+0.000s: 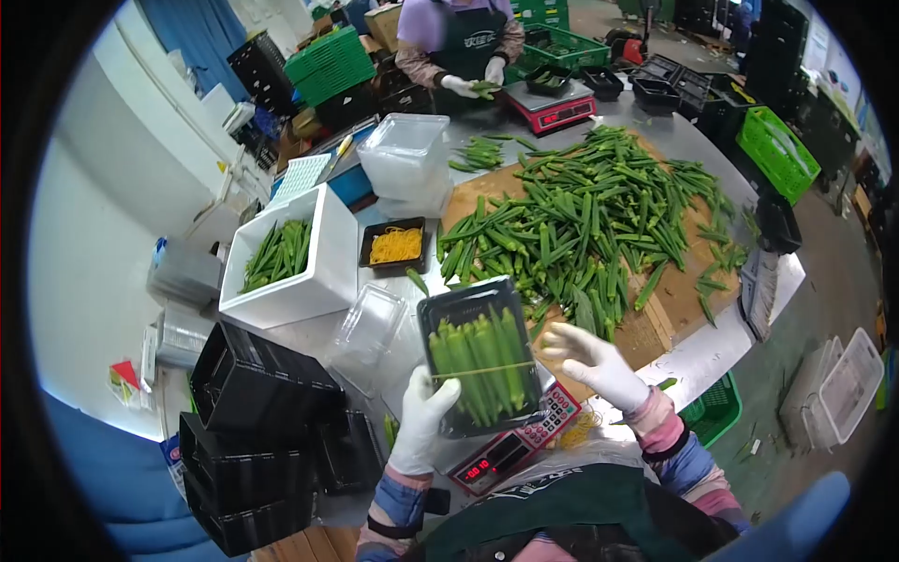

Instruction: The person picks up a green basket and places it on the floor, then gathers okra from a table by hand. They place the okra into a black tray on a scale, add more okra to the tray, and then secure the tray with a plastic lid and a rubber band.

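Observation:
My left hand [424, 419], in a white glove, grips the lower left side of a black tray [464, 302] of okra. Several green okra pods [480, 361] lie side by side in it, with a yellow rubber band [482, 371] across them. To the right of the tray, my gloved right hand [592, 363] is held with its fingers apart and nothing in them. Under the tray is a red scale [515, 448] with a lit display, partly covered by it. A large heap of loose okra [599, 225] spreads over the board beyond my hands.
At left stand a white foam box [332, 253] of okra, a black tray of yellow rubber bands [396, 245], clear lids [368, 328] and stacked black trays [262, 393]. Across the table a co-worker [464, 47] handles okra beside another red scale [552, 108]. A green basket [714, 410] sits low at right.

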A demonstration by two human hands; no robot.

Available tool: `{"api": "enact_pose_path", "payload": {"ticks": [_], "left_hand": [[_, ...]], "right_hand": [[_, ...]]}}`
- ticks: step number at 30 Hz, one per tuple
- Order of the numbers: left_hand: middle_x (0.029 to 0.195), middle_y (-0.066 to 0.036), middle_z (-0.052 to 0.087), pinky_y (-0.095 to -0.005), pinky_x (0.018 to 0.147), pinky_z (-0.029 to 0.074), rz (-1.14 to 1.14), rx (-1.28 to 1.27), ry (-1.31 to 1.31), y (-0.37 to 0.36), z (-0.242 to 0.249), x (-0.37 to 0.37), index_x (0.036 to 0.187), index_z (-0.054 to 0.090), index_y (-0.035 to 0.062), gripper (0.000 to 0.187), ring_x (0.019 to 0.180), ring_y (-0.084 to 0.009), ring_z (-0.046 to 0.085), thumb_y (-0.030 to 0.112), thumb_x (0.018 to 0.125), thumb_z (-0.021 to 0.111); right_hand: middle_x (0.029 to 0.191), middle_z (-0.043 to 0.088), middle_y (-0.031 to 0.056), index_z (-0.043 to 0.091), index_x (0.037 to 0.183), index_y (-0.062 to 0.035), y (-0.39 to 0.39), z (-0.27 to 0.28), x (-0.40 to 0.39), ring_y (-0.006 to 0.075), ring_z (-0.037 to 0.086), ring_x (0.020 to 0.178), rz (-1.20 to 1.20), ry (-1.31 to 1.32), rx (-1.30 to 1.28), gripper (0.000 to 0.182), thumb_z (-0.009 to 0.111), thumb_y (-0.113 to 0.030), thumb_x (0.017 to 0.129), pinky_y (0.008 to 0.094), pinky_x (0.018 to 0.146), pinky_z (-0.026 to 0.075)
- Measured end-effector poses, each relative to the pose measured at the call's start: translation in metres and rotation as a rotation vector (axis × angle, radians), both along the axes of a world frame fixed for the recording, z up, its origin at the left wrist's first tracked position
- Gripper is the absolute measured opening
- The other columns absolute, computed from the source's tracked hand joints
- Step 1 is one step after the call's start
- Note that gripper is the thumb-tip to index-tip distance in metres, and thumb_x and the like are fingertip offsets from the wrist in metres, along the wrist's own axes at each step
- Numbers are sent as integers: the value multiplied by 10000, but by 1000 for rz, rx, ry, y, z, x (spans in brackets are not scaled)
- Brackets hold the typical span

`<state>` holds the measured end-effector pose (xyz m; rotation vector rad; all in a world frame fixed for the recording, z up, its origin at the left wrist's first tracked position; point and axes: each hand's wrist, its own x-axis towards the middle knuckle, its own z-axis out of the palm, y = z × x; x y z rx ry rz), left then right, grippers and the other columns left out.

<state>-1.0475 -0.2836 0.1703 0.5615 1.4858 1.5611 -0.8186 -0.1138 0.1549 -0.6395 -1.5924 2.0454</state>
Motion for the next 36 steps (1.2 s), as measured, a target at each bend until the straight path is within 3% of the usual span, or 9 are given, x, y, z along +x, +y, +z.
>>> {"api": "enact_pose_path", "payload": {"ticks": [3,7,8,14,18,22,26,30,36], "left_hand": [[1135,-51,611,-267,903,469,-23,-22,11,29,-21,-3,1221,539,24,319,1028,-113,578,58,923,648],[1363,-95,467,-328,1045,430,14,77,128,34,-17,-22,1435,385,26,617,1232,-189,490,88,915,712],[1431,-97,441,-354,1079,414,70,70,172,25,-14,-32,1464,371,37,650,1275,-207,485,70,911,709],[1468,-127,467,-386,1144,350,581,-6,720,-47,23,-96,1453,415,26,561,1358,-234,447,4,937,633],[1481,-127,475,-386,1167,305,833,-217,1047,-93,30,-130,1442,444,8,529,1362,-248,447,18,943,619],[1451,-170,498,-397,1152,332,884,-555,1581,-133,22,-159,1416,478,0,496,1367,-308,445,58,947,628],[1321,-178,590,-394,1077,404,770,-605,1657,-155,11,-184,1315,569,-14,375,1250,-314,532,114,966,621],[1234,-162,635,-379,1011,458,827,-666,1525,-160,8,-194,1222,625,-37,304,1156,-283,591,156,987,609],[1188,-189,636,-428,1010,423,911,-703,1917,-140,43,-199,1227,628,-10,339,1132,-334,577,213,971,622]], "right_hand": [[1355,556,132,383,1468,42,-5,-23,-32,214,543,1223,104,-100,-154,646,670,-209,947,348,1077,401],[1001,637,33,612,1157,-3,35,-50,-60,146,608,896,-47,-99,-552,318,696,-179,907,281,751,519],[1094,677,99,595,1224,7,55,-68,-67,197,668,970,-39,-61,-513,339,637,-180,943,351,791,574],[1196,642,82,597,1233,-82,170,-78,-141,242,634,1085,-195,-65,-529,338,633,-261,949,464,871,562],[1237,631,97,569,1274,-81,220,-83,-188,250,599,1145,-226,208,-518,484,677,-407,934,490,978,499],[1335,570,182,472,1365,40,217,-114,-204,313,530,1270,-254,-103,-348,660,676,-420,937,457,995,491],[1334,595,185,483,1367,67,176,-128,-160,283,643,1132,26,-92,-446,563,580,-349,1001,377,919,531],[1230,661,159,581,1279,32,140,-113,-94,238,671,1050,-76,-165,-377,407,519,-271,1016,333,877,528],[1168,679,139,589,1266,22,114,-119,21,202,675,984,-401,-136,-349,376,502,-251,1023,300,834,538]]}}
